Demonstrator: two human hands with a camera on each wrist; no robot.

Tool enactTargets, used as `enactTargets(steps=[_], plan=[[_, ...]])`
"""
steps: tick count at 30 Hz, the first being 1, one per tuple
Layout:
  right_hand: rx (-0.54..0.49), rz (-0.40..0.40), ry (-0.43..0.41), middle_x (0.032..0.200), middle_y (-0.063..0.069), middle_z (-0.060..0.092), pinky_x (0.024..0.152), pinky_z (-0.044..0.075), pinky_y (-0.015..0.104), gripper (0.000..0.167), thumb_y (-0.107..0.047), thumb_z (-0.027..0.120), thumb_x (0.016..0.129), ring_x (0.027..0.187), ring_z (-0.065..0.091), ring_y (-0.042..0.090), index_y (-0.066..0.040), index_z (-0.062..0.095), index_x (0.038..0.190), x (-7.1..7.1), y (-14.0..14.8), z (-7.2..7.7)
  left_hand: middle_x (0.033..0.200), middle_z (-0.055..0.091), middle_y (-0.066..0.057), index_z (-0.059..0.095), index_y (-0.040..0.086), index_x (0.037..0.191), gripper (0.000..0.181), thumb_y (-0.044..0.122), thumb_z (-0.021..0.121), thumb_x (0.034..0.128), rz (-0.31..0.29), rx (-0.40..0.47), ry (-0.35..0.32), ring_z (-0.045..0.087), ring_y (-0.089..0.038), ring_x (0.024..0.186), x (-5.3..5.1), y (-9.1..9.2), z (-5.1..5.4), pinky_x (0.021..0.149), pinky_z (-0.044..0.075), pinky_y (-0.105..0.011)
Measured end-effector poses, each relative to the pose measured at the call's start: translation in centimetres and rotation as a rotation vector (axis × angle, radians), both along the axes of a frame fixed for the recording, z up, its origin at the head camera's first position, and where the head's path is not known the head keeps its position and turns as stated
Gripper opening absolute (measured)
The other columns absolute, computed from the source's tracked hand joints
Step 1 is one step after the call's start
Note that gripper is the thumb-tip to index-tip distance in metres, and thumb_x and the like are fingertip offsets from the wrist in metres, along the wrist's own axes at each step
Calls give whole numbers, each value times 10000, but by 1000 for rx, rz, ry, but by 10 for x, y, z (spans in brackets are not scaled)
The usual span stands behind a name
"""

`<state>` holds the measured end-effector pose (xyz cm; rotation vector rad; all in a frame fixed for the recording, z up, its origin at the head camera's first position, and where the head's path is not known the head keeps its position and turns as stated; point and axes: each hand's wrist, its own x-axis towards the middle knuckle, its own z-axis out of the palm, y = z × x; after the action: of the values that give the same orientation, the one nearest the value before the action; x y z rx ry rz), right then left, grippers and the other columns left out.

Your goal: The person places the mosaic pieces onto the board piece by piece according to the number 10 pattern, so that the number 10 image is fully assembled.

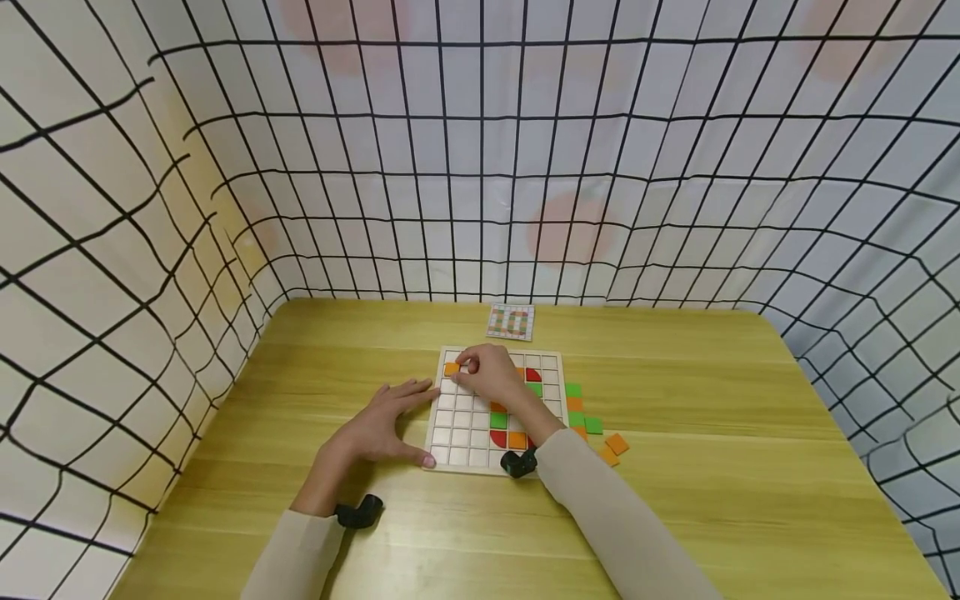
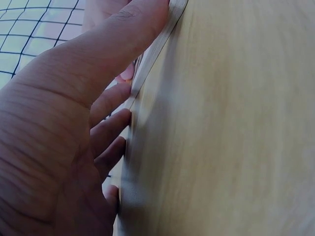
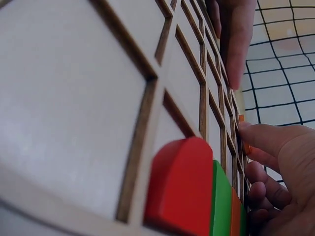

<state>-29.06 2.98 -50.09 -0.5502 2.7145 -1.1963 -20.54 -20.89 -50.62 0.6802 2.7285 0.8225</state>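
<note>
A pale gridded board (image 1: 460,457) lies on the table. At its upper left, my right hand (image 1: 495,375) holds an orange square tile (image 1: 451,369) between thumb and curled fingers. In the right wrist view the thumb (image 3: 266,137) covers part of that tile. My left hand (image 1: 378,425) rests along the board's left side, fingers spread and thumb at the near left corner. Red rounded tiles (image 1: 498,438), green tiles (image 1: 498,421) and orange tiles (image 1: 517,440) sit in cells on the right half. My right forearm hides some cells.
Loose green tiles (image 1: 593,426) and orange tiles (image 1: 617,443) lie on the table right of the board. A small printed pattern card (image 1: 511,322) lies beyond its far edge. Black-gridded white sheeting (image 1: 465,192) encloses the table's back and sides.
</note>
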Motion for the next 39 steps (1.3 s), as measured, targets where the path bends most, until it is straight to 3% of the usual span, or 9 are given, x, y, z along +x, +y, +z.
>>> enactTargets(steps=[14,22,33,39], plan=[[-7,21,13,726,-9,578,595,396,252,285,-242,802,910,613,453,117,-101,781,1156,-1,0,-2,1696,310,-10,429,267,1586,1124,661,899,643,-7,-1,1,217,-323,1593,-2,-1,-1,1292,39,-629],[-85,38,3,828,16,609,634,433,282,381,-237,799,914,655,489,146,-70,729,1250,5,11,3,1697,308,-23,435,262,1583,1121,668,894,644,-11,-4,4,223,-339,1589,-2,-1,-1,1285,53,-643],[-51,55,49,854,-15,632,676,466,287,391,-308,793,923,726,518,174,-82,735,1236,18,61,17,1702,297,-1,415,269,1592,1130,652,902,647,-4,-14,-5,210,-317,1595,-2,-1,1,1298,42,-611],[-37,16,54,852,6,605,655,432,268,397,-304,806,913,758,511,179,-79,735,1232,28,97,19,1696,310,-30,425,241,1588,1124,635,908,653,-13,-2,-4,216,-333,1591,0,0,2,1295,43,-619]])
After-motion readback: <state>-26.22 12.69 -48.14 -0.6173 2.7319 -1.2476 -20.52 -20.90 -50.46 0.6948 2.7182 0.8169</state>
